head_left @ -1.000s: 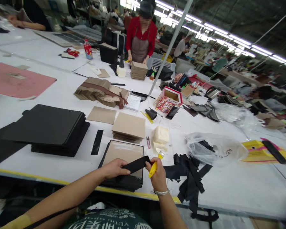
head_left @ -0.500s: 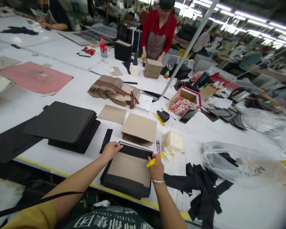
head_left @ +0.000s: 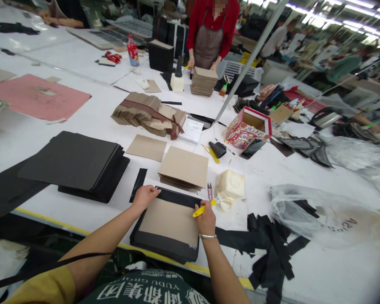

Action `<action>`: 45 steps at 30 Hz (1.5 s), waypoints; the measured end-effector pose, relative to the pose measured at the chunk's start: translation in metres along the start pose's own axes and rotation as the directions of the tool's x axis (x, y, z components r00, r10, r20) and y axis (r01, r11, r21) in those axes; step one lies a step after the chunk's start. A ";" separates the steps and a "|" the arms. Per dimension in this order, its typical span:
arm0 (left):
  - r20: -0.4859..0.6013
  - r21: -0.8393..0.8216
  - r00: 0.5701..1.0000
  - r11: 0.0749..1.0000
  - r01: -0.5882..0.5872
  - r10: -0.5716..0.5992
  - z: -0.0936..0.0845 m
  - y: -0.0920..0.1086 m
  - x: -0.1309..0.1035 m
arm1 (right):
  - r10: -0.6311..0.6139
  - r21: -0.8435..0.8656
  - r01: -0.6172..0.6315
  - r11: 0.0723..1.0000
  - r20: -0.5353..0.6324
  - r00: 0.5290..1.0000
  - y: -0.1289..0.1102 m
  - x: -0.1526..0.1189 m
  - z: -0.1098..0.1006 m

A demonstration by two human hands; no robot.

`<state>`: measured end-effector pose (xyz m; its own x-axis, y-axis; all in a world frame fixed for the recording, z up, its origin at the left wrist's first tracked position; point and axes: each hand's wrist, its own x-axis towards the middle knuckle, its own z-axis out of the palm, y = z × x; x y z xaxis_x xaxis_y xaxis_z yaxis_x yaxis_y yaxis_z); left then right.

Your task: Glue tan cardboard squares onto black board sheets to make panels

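Note:
A beige board (head_left: 169,221) lies on a stack of black sheets (head_left: 164,249) at the table's front edge. Along its far side runs a black strip (head_left: 177,197). My left hand (head_left: 145,197) pinches the strip's left end. At the strip's right end is my right hand (head_left: 205,219), its fingers closed round a yellow-handled brush (head_left: 203,208) while touching the corner. Just beyond the brush bristles sits a cream glue container (head_left: 230,184). Behind the black stack stands a pile of beige boards (head_left: 183,166).
A large black stack (head_left: 76,160) lies left. Black strips (head_left: 269,245) and a plastic bag (head_left: 319,215) are at the right. Further back are bundled boards (head_left: 145,114), a red box (head_left: 248,128), a slanted pole (head_left: 250,63) and a person in red (head_left: 212,33).
The far edge of the black strip now lies over the beige border that showed at the stack's far side. Both hands stay at its ends. The whole view has shifted slightly.

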<state>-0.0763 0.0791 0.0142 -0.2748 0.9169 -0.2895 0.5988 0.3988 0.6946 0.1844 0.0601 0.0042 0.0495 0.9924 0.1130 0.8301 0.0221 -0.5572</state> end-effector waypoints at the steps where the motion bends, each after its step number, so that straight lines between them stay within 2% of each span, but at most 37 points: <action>1: 0.002 0.001 1.000 1.000 -0.001 0.001 0.001 -0.001 0.000 | 0.006 0.001 -0.006 1.000 0.002 1.000 -0.001 0.000 -0.001; 10: 0.057 0.042 0.998 0.999 0.001 -0.004 0.003 -0.008 0.004 | 0.032 0.014 -0.032 0.999 0.005 0.999 -0.002 -0.001 -0.002; 18: 0.059 0.013 0.998 1.000 0.007 -0.008 0.004 -0.009 0.006 | 0.034 0.026 -0.035 0.999 0.022 0.999 0.000 -0.001 -0.002; 24: 0.069 0.014 0.998 1.000 -0.003 0.002 0.006 -0.013 0.010 | 0.122 0.090 -0.126 0.988 0.056 0.991 -0.001 0.004 -0.006; 27: 0.079 0.058 0.997 0.998 -0.004 -0.001 0.007 -0.012 0.011 | 0.135 0.105 -0.143 0.984 0.075 0.988 -0.003 0.005 -0.007; 33: 0.105 0.229 0.994 0.972 -0.043 0.019 -0.002 -0.006 0.013 | 0.059 -0.011 -0.058 0.998 0.061 0.996 -0.002 0.004 -0.006; 35: 0.066 0.356 0.995 0.929 -0.099 0.081 -0.006 -0.001 0.010 | 0.050 -0.081 -0.046 0.996 0.040 0.998 -0.003 0.004 -0.008; 36: 0.025 0.424 0.988 0.893 -0.148 0.152 -0.005 0.003 0.005 | 0.036 -0.113 -0.035 0.993 0.015 0.999 -0.005 0.003 -0.008; 37: -0.011 0.486 0.968 0.847 -0.214 0.252 -0.003 0.007 0.000 | 0.006 -0.132 -0.008 0.991 -0.016 1.000 -0.007 0.003 -0.008; 38: -0.026 0.537 0.929 0.789 -0.299 0.369 0.001 0.011 -0.007 | -0.049 -0.134 0.043 0.990 -0.042 0.998 -0.010 0.002 -0.007; 39: -0.005 0.569 0.871 0.718 -0.401 0.491 0.008 0.015 -0.015 | -0.131 -0.115 0.125 0.985 -0.050 0.990 -0.014 0.000 -0.005; 41: 0.153 0.558 0.725 0.547 -0.624 0.671 0.025 0.019 -0.029 | -0.328 -0.036 0.327 0.944 -0.009 0.945 -0.023 -0.005 0.004; 42: 0.248 0.530 0.656 0.467 -0.708 0.713 0.032 0.019 -0.035 | -0.420 0.005 0.420 0.908 0.028 0.907 -0.026 -0.008 0.010; 43: 0.312 0.509 0.614 0.419 -0.752 0.725 0.038 0.017 -0.040 | -0.490 0.033 0.489 0.872 0.066 0.869 -0.027 -0.011 0.014; 44: 0.356 0.498 0.595 0.393 -0.773 0.720 0.040 0.013 -0.043 | -0.532 0.043 0.530 0.847 0.097 0.841 -0.026 -0.014 0.018; 45: 0.373 0.504 0.602 0.391 -0.770 0.706 0.040 0.007 -0.044 | -0.547 0.038 0.547 0.837 0.116 0.829 -0.024 -0.017 0.021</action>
<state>-0.0297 0.0422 0.0058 0.5377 0.8402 0.0698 0.8250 -0.5415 0.1619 0.1523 0.0457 -0.0019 -0.4773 0.8248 0.3032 0.7006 0.5654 -0.4353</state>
